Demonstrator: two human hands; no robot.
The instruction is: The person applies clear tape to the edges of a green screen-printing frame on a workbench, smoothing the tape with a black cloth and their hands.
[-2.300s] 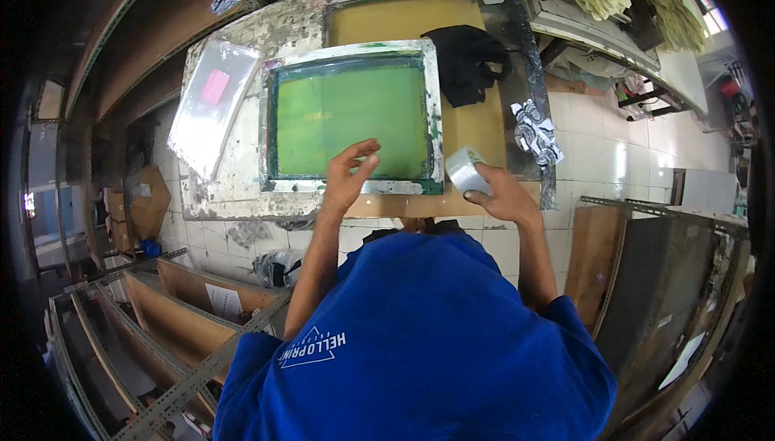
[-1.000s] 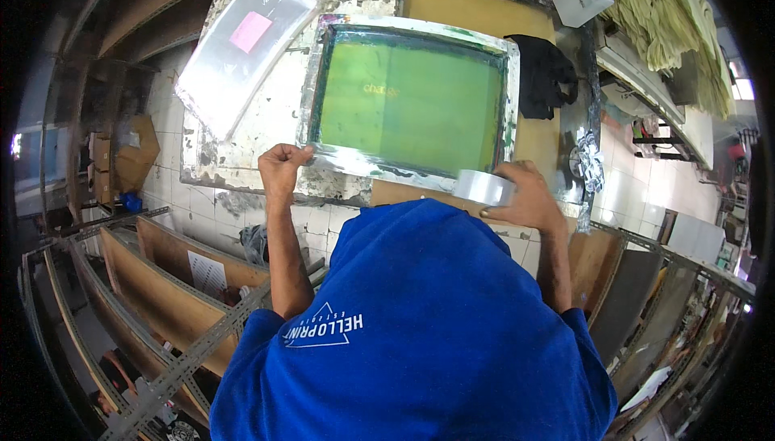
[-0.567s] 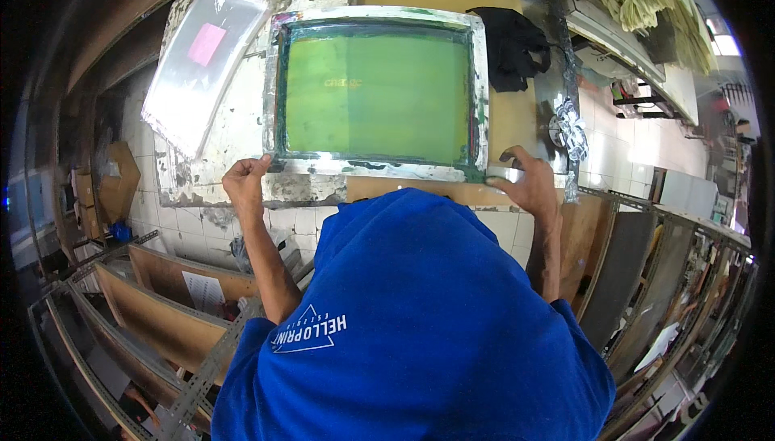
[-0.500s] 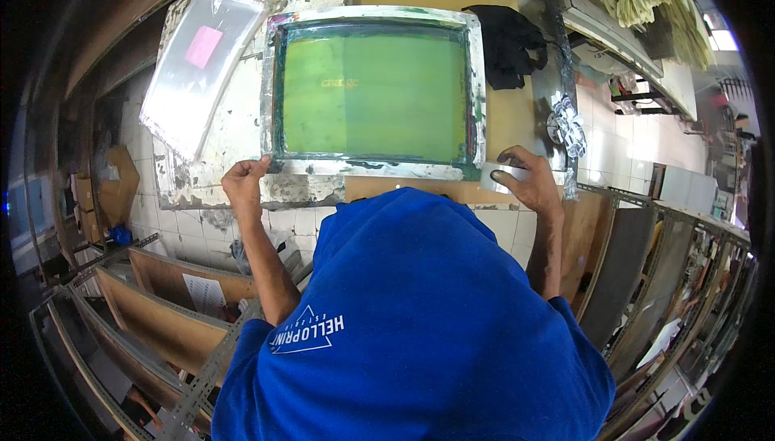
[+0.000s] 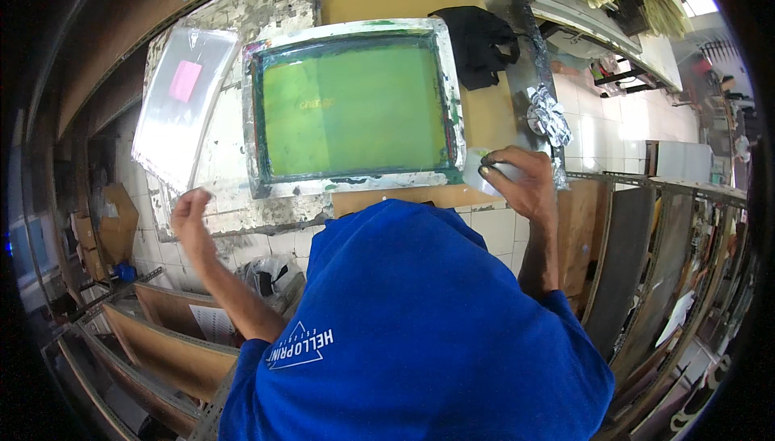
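Note:
A screen-printing frame (image 5: 355,184) with a paint-stained whitish border and yellow-green mesh lies on the worktable in front of me. My left hand (image 5: 191,213) is off the frame's near left corner, over the table's left part. Its thumb and fingertips are pinched together; whatever they hold, if anything, is too small to make out. My right hand (image 5: 525,181) is by the frame's near right corner, curled around what looks like a roll of clear tape (image 5: 481,176). The fingers partly cover the roll.
Clear plastic sheets (image 5: 179,122) with a pink paper (image 5: 186,81) lie left of the frame. Black cloth (image 5: 476,45) and crumpled silvery foil (image 5: 549,117) are to the right. Wooden boards (image 5: 173,352) stand in racks behind me on both sides.
My left hand has moved left, away from the frame's near left corner. My right hand stays by the near right corner with the roll. The whole view has shifted slightly.

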